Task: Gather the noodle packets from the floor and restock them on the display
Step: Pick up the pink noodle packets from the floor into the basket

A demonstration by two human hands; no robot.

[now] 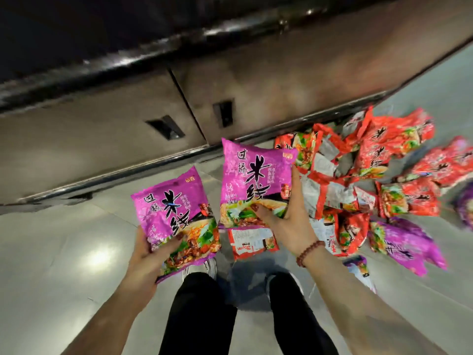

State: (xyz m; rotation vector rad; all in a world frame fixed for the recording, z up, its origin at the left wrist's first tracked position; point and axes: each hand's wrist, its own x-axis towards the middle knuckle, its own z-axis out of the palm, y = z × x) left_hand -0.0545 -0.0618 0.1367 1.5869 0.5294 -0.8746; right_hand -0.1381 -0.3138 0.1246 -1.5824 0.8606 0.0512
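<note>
Display: the grey-brown cabinet base (102, 129) fills the top of my view; no shelf shows.
Floor: glossy pale tiles (51, 252).
Pile: red packets (384, 155) lie heaped on my right by the base, with a purple floor packet (407, 242) at the near edge.
Left packet (176, 213): purple, held face up above the floor.
Right packet (256, 180): purple, held likewise, just beside the left one.
Left hand (146, 254): thumb clamps the lower front, fingers behind.
Right hand (284, 221): thumb on the front, fingers up the right edge.
Risk: as I judge it, slick film and edge-only pinches could let a packet slide out. The loose red packet (252, 243) before my shoes (211, 266) could get trodden on.
Writing: 过桥米线 in black brushwork on both purple fronts; the small print is too blurred to read.
</note>
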